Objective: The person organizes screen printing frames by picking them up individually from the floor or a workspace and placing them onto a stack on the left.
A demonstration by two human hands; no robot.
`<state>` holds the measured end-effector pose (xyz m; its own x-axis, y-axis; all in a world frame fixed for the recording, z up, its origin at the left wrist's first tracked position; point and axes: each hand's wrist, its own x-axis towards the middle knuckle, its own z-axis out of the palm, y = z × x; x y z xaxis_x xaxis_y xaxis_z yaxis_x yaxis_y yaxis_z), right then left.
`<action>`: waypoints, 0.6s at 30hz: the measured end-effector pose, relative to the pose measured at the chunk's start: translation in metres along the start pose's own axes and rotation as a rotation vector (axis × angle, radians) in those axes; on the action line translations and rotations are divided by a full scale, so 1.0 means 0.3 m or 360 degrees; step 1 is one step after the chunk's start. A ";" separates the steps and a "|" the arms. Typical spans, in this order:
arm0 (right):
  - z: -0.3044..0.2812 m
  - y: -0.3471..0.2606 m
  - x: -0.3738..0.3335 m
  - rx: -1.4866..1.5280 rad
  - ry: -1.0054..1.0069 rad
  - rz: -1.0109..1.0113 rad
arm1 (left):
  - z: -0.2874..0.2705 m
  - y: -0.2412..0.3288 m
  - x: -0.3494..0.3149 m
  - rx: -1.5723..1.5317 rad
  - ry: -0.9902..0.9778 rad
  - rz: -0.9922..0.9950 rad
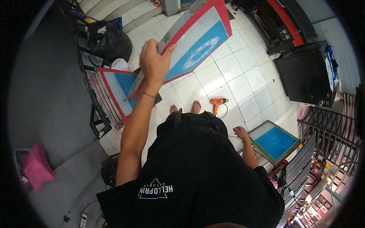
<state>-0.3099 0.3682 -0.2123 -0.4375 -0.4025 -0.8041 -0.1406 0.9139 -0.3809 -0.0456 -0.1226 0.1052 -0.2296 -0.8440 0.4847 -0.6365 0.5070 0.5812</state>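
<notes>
My left hand (pixel 155 62) is raised and closed round the edge of a silk-screen frame (pixel 213 36). This frame has a red border, and its mesh carries a blue coat with a pale oval design. It is tilted over the floor, its lower end overlapping a stack of similar red-edged screen frames (pixel 110 85) at the left. Low at my right side, my right hand (pixel 240 132) hangs with loosely bent fingers and nothing visible in them. Close to it leans a green-edged screen frame (pixel 270 140) with blue mesh.
An orange heat gun (pixel 218 102) with a cable lies on the white tiles (pixel 243 81) by my feet. Black garbage bags (pixel 108 41) and a white bucket (pixel 119 64) stand behind the stack. A black cabinet (pixel 304 76) and metal racks (pixel 327 121) line the right.
</notes>
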 end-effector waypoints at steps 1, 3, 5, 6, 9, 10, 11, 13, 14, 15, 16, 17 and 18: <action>0.000 -0.009 -0.006 0.0020 -0.0002 0.0007 | 0.021 0.010 -0.006 -0.0021 0.0017 -0.0036; -0.002 -0.011 -0.017 0.0041 0.0010 0.0021 | -0.011 0.036 -0.028 -0.0030 -0.0024 -0.0098; -0.007 0.004 -0.010 0.0031 0.0039 0.0020 | -0.048 0.040 -0.011 0.0000 0.0011 -0.0033; -0.008 -0.005 -0.016 0.0032 0.0032 0.0027 | -0.053 0.022 -0.011 0.0029 0.0044 -0.0048; -0.014 -0.035 -0.037 0.0012 0.0036 0.0018 | 0.074 -0.127 -0.068 -0.0036 0.0007 -0.0215; -0.008 -0.035 -0.032 0.0024 0.0063 0.0005 | 0.095 -0.114 -0.073 0.0026 0.0034 -0.0181; -0.007 -0.036 -0.028 0.0034 0.0089 -0.0009 | 0.096 -0.108 -0.083 0.0028 0.0055 -0.0207; -0.011 -0.045 -0.037 0.0108 0.0094 0.0013 | 0.067 -0.083 -0.109 0.0034 0.0078 -0.0249; -0.006 -0.055 -0.035 0.0130 0.0106 0.0013 | 0.053 -0.095 -0.102 0.0101 0.0072 -0.0255; -0.009 -0.063 -0.038 0.0136 0.0113 0.0010 | 0.062 -0.129 -0.108 0.0068 0.0058 -0.0299; -0.010 -0.068 -0.038 0.0110 0.0107 -0.0028 | 0.089 -0.178 -0.122 0.0042 0.0042 -0.0348; -0.013 -0.077 -0.031 0.0084 0.0101 -0.0066 | 0.114 -0.221 -0.141 0.0015 0.0027 -0.0396; -0.010 -0.082 -0.021 0.0075 0.0105 -0.0098 | 0.128 -0.203 -0.136 0.0011 0.0049 -0.0399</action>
<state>-0.3064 0.3483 -0.1964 -0.4873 -0.4519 -0.7472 -0.1280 0.8834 -0.4507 -0.0257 -0.1256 0.0248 -0.0413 -0.9374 0.3459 -0.6760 0.2811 0.6812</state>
